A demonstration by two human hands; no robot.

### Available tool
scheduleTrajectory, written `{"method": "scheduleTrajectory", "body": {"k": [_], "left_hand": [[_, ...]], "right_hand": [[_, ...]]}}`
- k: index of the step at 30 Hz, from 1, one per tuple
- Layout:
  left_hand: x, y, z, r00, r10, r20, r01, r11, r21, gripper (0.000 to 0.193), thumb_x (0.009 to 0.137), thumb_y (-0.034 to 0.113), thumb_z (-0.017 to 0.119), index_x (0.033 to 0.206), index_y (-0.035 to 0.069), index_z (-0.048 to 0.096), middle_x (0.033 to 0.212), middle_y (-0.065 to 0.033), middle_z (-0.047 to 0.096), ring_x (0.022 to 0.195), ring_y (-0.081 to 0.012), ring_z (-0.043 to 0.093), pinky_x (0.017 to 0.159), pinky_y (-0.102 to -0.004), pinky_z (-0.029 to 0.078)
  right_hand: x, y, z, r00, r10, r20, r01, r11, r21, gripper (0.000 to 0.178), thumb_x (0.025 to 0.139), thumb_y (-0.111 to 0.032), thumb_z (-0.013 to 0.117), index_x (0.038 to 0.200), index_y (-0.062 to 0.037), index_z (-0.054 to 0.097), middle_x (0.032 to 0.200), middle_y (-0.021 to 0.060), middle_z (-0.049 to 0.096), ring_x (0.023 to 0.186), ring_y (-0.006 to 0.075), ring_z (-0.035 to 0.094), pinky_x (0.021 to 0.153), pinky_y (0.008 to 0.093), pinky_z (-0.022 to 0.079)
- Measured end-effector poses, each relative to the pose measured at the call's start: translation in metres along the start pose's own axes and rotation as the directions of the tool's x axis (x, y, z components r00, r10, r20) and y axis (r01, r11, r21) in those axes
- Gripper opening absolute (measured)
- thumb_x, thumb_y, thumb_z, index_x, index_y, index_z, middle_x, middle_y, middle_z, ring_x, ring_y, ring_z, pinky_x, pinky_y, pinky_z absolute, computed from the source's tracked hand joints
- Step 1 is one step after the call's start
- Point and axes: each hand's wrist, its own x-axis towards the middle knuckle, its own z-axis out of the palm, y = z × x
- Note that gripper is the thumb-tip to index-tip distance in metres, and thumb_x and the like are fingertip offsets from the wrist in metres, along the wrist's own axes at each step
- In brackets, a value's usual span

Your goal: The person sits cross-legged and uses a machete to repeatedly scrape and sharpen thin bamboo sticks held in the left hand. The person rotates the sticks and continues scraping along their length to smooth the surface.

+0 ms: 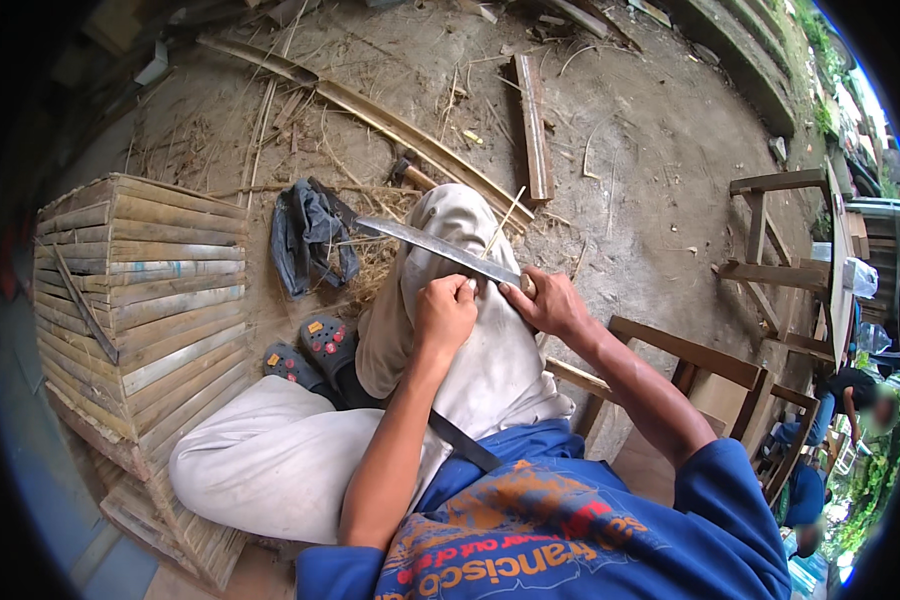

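Note:
My right hand (555,303) is closed round the handle of a machete (435,244). Its long, dark blade points to the far left, crossing above my raised knee in pale trousers (450,212). Just beside the blade's near edge, my left hand (446,312) is closed in a pinch. A thin, light strip of wood or bamboo (506,220) sticks out beyond the blade, its lower end running toward my left fingers. The blade and fingers hide where that strip ends, so whether my left hand grips it is hard to make out.
A slatted bamboo crate (175,290) stands close on the left. A dark plastic bag (310,235) and a hammer-like tool (413,175) lie ahead amid shavings and long planks (400,130). Wooden chair frames (685,350) stand on the right; people (850,400) are beyond.

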Motion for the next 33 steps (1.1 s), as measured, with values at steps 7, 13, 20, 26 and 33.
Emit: {"method": "scheduleTrajectory", "body": {"k": [7,13,20,26,33], "left_hand": [[-0.050,0.004,-0.032,0.996,-0.094,-0.007,0.094,0.995,0.036,0.023,0.098,0.016,0.061,0.096,-0.003,0.073,0.074,-0.0166,0.070,0.062,-0.0164,0.065,0.060,-0.0336,0.048],[-0.063,0.015,-0.034,0.994,-0.097,-0.048,0.098,0.995,0.011,0.019,0.098,0.010,0.058,0.097,-0.004,0.070,0.069,-0.0235,0.062,0.055,-0.0288,0.063,0.053,-0.0366,0.044],[-0.093,0.028,-0.055,0.966,-0.260,0.000,0.260,0.965,0.025,0.021,0.100,0.013,0.061,0.098,-0.006,0.070,0.063,-0.0185,0.059,0.053,-0.0108,0.052,0.051,-0.0325,0.042],[-0.116,0.020,-0.067,0.980,-0.197,-0.019,0.198,0.977,0.072,0.019,0.099,0.012,0.061,0.098,-0.004,0.071,0.071,-0.0195,0.065,0.058,-0.0143,0.062,0.057,-0.0327,0.046],[-0.137,0.000,-0.072,0.935,-0.353,-0.029,0.351,0.934,-0.064,0.019,0.099,0.012,0.060,0.098,-0.003,0.071,0.081,-0.0145,0.072,0.070,-0.0147,0.067,0.065,-0.0309,0.051]], "right_hand": [[0.002,-0.002,0.007,0.998,-0.064,0.022,0.066,0.993,-0.097,0.049,0.088,-0.052,0.072,0.084,-0.0039,0.060,0.066,0.0214,0.064,0.065,0.0426,0.067,0.060,0.0512,0.053],[0.001,0.003,0.010,0.990,-0.125,0.059,0.131,0.985,-0.112,0.047,0.087,-0.051,0.073,0.087,-0.0053,0.061,0.067,0.0192,0.064,0.065,0.0411,0.067,0.061,0.0505,0.053],[-0.001,0.002,0.014,0.999,-0.045,0.000,0.045,0.996,-0.076,0.048,0.087,-0.051,0.073,0.085,-0.0048,0.061,0.065,0.0189,0.063,0.063,0.0417,0.065,0.058,0.0504,0.052],[0.001,0.000,0.011,0.994,0.100,-0.039,-0.098,0.994,0.043,0.052,0.091,-0.052,0.069,0.082,-0.0008,0.059,0.066,0.0257,0.062,0.066,0.0463,0.065,0.061,0.0521,0.051],[0.008,-0.001,0.018,0.992,0.121,-0.021,-0.116,0.980,0.161,0.051,0.094,-0.047,0.067,0.083,0.0020,0.058,0.065,0.0291,0.058,0.065,0.0475,0.063,0.059,0.0508,0.047]]}}
